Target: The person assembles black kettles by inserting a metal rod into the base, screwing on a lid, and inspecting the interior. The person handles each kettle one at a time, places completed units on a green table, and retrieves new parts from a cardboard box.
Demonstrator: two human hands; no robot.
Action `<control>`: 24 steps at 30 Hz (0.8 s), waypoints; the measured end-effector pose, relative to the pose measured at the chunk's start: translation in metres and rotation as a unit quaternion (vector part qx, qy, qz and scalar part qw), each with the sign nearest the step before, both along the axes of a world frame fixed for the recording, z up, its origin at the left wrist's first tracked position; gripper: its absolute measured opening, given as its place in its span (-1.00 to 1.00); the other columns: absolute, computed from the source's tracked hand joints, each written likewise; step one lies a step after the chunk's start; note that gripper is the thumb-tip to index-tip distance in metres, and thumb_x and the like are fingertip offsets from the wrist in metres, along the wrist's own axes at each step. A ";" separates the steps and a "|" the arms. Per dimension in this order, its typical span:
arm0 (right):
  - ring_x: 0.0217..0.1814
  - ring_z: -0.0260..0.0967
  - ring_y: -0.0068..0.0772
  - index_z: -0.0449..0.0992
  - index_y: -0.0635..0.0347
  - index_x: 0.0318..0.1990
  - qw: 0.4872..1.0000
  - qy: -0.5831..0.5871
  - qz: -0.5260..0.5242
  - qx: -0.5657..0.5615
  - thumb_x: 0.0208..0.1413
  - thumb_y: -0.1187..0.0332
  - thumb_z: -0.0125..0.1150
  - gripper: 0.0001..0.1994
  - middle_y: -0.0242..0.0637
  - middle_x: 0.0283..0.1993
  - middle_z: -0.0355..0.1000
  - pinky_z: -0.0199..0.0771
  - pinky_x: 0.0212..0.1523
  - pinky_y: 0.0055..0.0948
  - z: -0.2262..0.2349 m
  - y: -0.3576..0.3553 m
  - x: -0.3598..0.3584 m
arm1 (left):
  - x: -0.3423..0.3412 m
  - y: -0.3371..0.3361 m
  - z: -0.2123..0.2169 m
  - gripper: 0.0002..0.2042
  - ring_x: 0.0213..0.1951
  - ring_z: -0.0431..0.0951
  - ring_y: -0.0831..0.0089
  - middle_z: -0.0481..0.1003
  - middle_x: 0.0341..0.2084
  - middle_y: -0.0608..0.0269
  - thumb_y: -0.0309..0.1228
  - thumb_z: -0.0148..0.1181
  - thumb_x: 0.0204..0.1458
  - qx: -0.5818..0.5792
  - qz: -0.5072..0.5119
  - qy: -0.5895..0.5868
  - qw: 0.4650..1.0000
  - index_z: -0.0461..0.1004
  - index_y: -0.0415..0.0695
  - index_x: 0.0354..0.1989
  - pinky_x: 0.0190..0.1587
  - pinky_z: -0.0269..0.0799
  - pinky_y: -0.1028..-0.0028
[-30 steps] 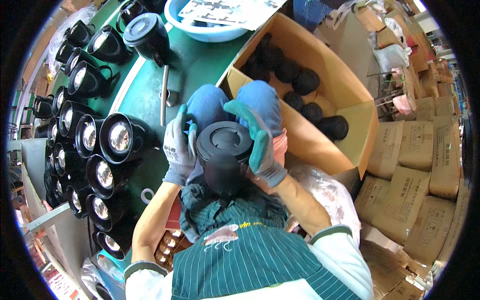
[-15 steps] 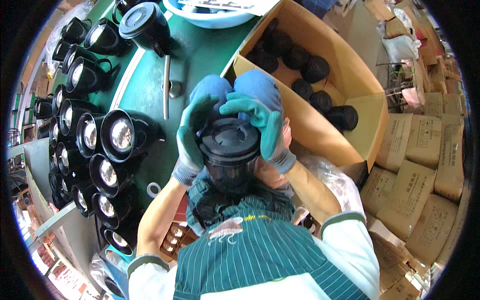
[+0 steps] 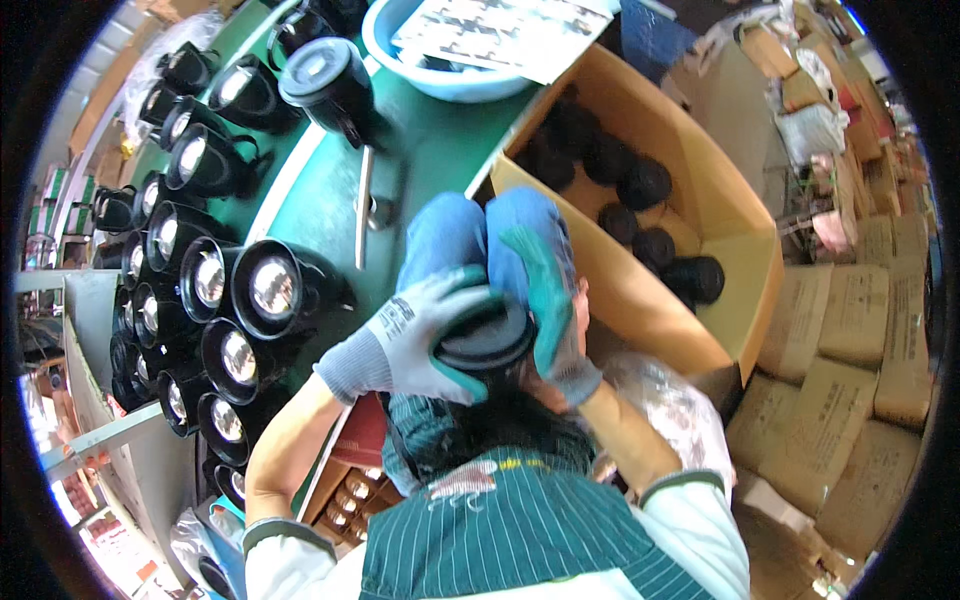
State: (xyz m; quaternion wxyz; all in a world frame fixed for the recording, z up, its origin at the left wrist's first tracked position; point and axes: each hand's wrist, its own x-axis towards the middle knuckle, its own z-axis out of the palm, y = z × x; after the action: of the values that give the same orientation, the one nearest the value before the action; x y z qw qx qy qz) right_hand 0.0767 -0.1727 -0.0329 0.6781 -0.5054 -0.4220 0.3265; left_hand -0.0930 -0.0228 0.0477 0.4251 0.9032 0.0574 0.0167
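A black lidded pot rests in my lap, its round lid (image 3: 490, 335) on top; its body is mostly hidden below. My left hand (image 3: 415, 335), in a grey and green work glove, lies back up over the lid's left side, with the fingers curved around its edge. On the other side is my right hand (image 3: 550, 325), gloved alike. Its fingers stretch away from me, and its palm edge is close against the lid's right rim. Whether that palm touches the lid cannot be made out.
Black pots with shiny insides (image 3: 272, 283) crowd the green table (image 3: 425, 140) at left. A lidded jug (image 3: 325, 85), metal rod (image 3: 362, 205) and blue basin (image 3: 455, 85) stand farther off. The cardboard box (image 3: 640, 270) at right holds several black pieces. Stacked cartons (image 3: 820, 420) lie beyond.
My left hand has turned from upright beside the lid to lying over its left side. My right fingers have straightened from curling above the lid. The whole view has shifted slightly.
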 end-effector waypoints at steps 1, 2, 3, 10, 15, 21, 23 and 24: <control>0.56 0.09 -0.08 0.06 0.40 0.50 1.000 -0.012 0.016 -0.011 0.42 -0.26 -0.27 -0.15 0.04 0.50 0.16 -0.04 0.55 -0.19 0.004 -0.006 -0.008 | -0.004 -0.003 0.000 0.06 0.39 0.28 -0.19 0.26 0.37 -0.30 0.22 0.55 -0.30 -0.018 -0.017 0.047 0.999 0.32 -0.08 0.41 0.45 0.13 0.05; 0.56 0.09 -0.03 0.02 0.40 0.52 0.999 -0.029 0.033 -0.015 0.39 -0.29 -0.23 -0.11 0.08 0.52 0.13 -0.04 0.55 -0.16 0.008 -0.005 -0.011 | -0.003 0.001 -0.002 0.00 0.36 0.34 -0.19 0.31 0.34 -0.31 0.24 0.53 -0.27 -0.029 -0.011 0.040 0.999 0.39 -0.09 0.37 0.42 0.20 0.06; 0.57 0.08 0.01 -0.01 0.40 0.53 0.998 -0.045 0.046 -0.021 0.36 -0.32 -0.20 -0.07 0.11 0.53 0.09 -0.05 0.56 -0.13 0.013 -0.006 -0.015 | -0.003 0.003 -0.005 -0.34 0.19 0.54 0.02 0.54 0.10 -0.15 0.00 0.46 0.00 -0.063 0.034 -0.008 0.997 0.52 -0.07 0.24 0.29 0.39 0.18; 0.63 -0.06 0.12 0.01 0.38 0.53 0.981 -0.187 0.027 -0.037 0.20 -0.16 0.25 -0.03 0.14 0.59 -0.06 -0.10 0.58 -0.07 0.019 -0.014 -0.003 | 0.012 0.037 -0.069 -0.67 -0.26 0.60 0.59 0.64 -0.32 0.31 -0.14 0.28 0.26 -0.455 0.470 -0.010 0.756 0.69 -0.20 -0.17 -0.19 0.51 0.56; 0.57 0.03 0.19 0.28 0.09 0.45 0.894 -0.395 0.201 -0.063 -0.03 -0.32 0.35 -0.03 0.09 0.52 0.09 0.02 0.52 0.08 0.081 -0.004 0.023 | 0.056 0.128 -0.144 -0.53 -0.16 0.67 0.31 0.63 -0.12 0.16 0.01 0.06 0.33 -0.648 0.479 -0.183 0.564 0.41 -0.03 0.24 -0.07 0.65 0.22; 0.52 0.06 0.23 0.41 -0.12 0.35 0.770 -0.537 0.320 -0.131 -0.01 -0.29 0.33 -0.20 0.14 0.45 0.16 0.03 0.47 0.17 0.082 -0.007 -0.006 | 0.091 0.168 -0.155 -0.25 0.19 0.56 0.10 0.57 0.12 0.04 0.29 -0.40 0.31 -0.637 0.597 -0.150 0.463 0.49 -0.03 0.24 0.26 0.46 0.12; 0.54 0.03 0.22 0.49 -0.15 0.29 0.786 -0.525 0.304 -0.117 0.08 -0.19 0.30 -0.35 0.08 0.48 0.14 0.05 0.46 0.17 0.068 -0.011 -0.002 | 0.090 0.145 -0.131 -0.30 0.35 0.39 0.13 0.40 0.33 0.04 0.27 -0.21 0.30 -0.632 0.635 -0.055 0.440 0.35 -0.01 0.38 0.39 0.25 0.11; 0.54 0.02 0.22 0.51 -0.14 0.28 0.795 -0.509 0.310 -0.114 0.09 -0.17 0.30 -0.37 0.06 0.49 0.14 0.05 0.46 0.17 0.066 -0.012 -0.001 | 0.077 0.133 -0.129 -0.32 0.40 0.30 0.14 0.30 0.39 0.07 0.22 -0.14 0.31 -0.619 0.616 -0.065 0.483 0.27 0.00 0.43 0.42 0.17 0.12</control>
State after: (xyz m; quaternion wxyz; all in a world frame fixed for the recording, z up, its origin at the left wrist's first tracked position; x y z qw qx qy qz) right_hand 0.0759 -0.1848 0.0331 0.1652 -0.5142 -0.8004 0.2601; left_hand -0.0161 0.1098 -0.0814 0.7574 0.1366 0.5670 0.2936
